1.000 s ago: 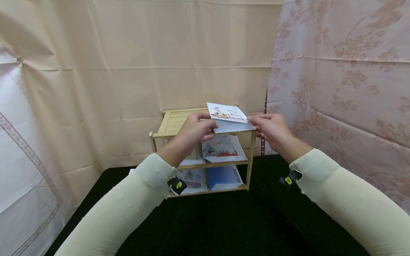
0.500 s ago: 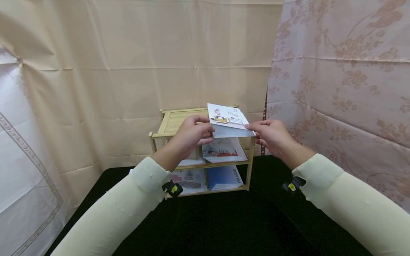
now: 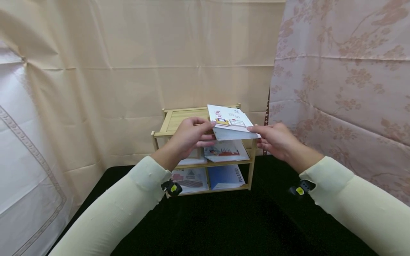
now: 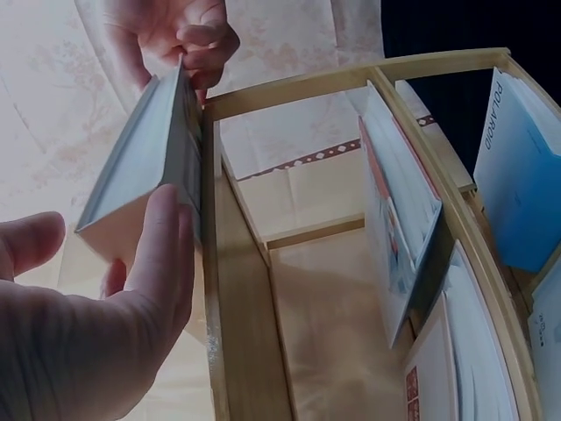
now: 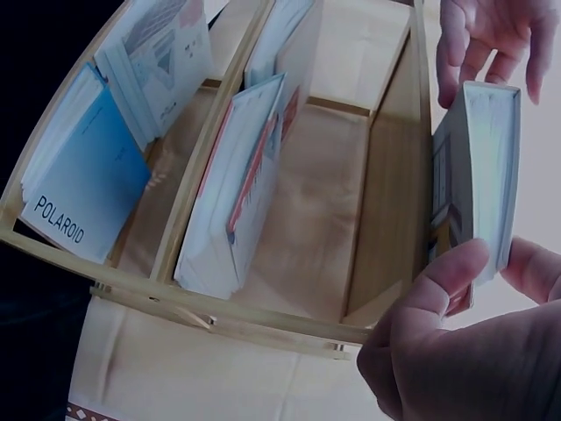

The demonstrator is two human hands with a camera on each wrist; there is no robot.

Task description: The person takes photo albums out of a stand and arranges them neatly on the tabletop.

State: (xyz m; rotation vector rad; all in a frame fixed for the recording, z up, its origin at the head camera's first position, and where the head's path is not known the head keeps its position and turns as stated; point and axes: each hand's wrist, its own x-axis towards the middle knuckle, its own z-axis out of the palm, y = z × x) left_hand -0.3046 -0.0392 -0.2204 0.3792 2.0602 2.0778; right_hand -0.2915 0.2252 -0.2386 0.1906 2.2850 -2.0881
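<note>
Holding from the left, the left hand (image 3: 189, 137) pinches the near-left corner of a stack of cards (image 3: 231, 122), thumb on top, fingers beneath; the stack sits at the front right of the top of the wooden rack (image 3: 174, 121). Right hand (image 3: 275, 138) grips the opposite edge likewise. Judgement: keep both grips level and squeeze evenly, or the loose cards may fan out. Stack: thin glossy white sheets, printed top, squared edges. Rack: pale slatted wood, two lower shelves of card piles, one with a blue Polaroid cover (image 3: 225, 176). Black cloth (image 3: 224, 220) is matte.
</note>
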